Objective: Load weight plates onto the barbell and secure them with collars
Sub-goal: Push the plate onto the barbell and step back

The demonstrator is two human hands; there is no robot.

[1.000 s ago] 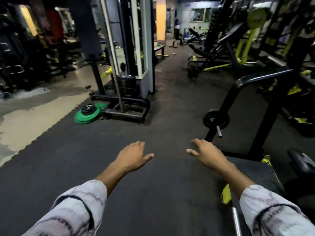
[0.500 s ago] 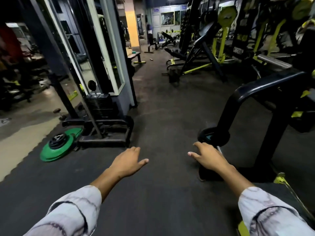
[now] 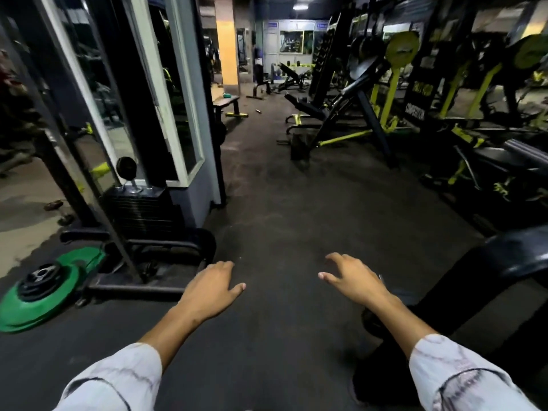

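Both my hands out in front, holding nothing, over the dark gym floor.

My left hand (image 3: 212, 287) hangs palm down with the fingers loosely bent and the thumb out to the side, gripping nothing; my right hand (image 3: 354, 278) is the same, fingers spread and relaxed, touching nothing. Well off to the left of my left hand, the green weight plate (image 3: 20, 307) lies flat on the floor (image 3: 281, 232) with smaller black plates (image 3: 44, 278) stacked on it, just beside the foot of the cable machine (image 3: 142, 221). Close under my right wrist sits a dark round shape (image 3: 369, 321) at the base of a black frame (image 3: 486, 280), perhaps a plate on a bar, too dim to tell.
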